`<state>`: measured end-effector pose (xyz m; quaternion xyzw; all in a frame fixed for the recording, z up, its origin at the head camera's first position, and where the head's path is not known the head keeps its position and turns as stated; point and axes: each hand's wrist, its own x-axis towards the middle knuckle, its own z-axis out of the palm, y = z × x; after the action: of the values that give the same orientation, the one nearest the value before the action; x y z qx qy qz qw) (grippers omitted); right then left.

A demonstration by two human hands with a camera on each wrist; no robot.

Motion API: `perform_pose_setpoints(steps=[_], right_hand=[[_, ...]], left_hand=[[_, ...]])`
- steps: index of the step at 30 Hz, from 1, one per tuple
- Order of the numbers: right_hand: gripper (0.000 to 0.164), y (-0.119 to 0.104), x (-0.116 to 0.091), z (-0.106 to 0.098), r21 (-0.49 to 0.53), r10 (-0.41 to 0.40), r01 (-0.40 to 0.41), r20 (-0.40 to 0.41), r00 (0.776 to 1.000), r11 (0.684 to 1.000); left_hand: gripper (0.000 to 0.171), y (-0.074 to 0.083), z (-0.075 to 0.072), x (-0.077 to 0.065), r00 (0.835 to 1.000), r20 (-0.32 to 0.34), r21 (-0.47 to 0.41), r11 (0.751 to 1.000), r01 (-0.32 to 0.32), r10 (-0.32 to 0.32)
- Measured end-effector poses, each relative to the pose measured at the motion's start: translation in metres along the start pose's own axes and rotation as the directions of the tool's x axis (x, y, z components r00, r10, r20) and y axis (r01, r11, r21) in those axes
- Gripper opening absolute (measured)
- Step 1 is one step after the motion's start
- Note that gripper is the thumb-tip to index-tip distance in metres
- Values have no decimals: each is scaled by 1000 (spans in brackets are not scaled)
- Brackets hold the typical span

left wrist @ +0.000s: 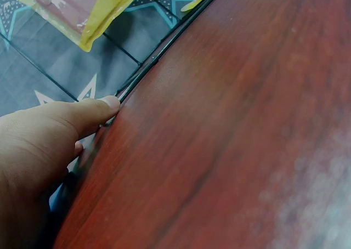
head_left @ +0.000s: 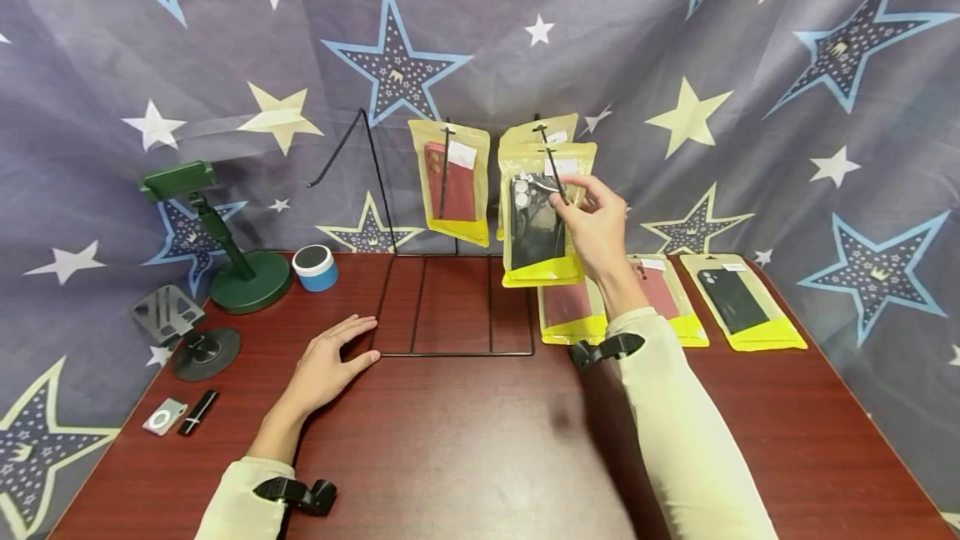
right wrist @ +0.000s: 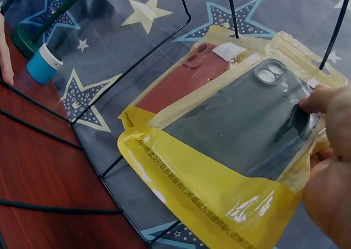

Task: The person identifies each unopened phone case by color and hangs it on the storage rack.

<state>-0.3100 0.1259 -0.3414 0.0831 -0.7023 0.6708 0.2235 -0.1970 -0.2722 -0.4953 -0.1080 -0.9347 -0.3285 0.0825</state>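
My right hand point(head_left: 596, 219) pinches the side edge of a clear-and-yellow packet with a black phone case point(right wrist: 236, 123) inside. This packet point(head_left: 543, 252) hangs upright at a hook of the black wire display rack point(head_left: 450, 354), the hook's rod passing in front of it. Another packet point(head_left: 562, 125) hangs behind, mostly covered. On the middle hook is a packet with a red phone case point(head_left: 457, 182). My left hand point(head_left: 326, 365) rests at the rack's front left corner, fingers extended, with the thumb point(left wrist: 109, 103) touching the base wire.
Several packaged phone cases lie at right, among them a dark one point(head_left: 731, 298) and a pinkish one point(head_left: 660, 290). A bare hook point(head_left: 337, 148) juts out at left. Also there are a green phone stand point(head_left: 251, 282), blue-white jar point(head_left: 315, 269), dark stand point(head_left: 206, 352), small player point(head_left: 163, 417) and black stick point(head_left: 198, 412).
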Motion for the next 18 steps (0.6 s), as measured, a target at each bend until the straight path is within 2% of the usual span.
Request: perform_pose_setpoints(steps=[10, 18], right_hand=[[25, 5, 24, 7, -4, 20, -20, -11, 1000, 1000], [28, 9, 33, 13, -2, -19, 19, -30, 999, 1000]], left_hand=[[56, 0, 0, -1, 1000, -15, 3, 1000, -6, 6], [56, 0, 1, 0, 1000, -19, 7, 1000, -11, 12]])
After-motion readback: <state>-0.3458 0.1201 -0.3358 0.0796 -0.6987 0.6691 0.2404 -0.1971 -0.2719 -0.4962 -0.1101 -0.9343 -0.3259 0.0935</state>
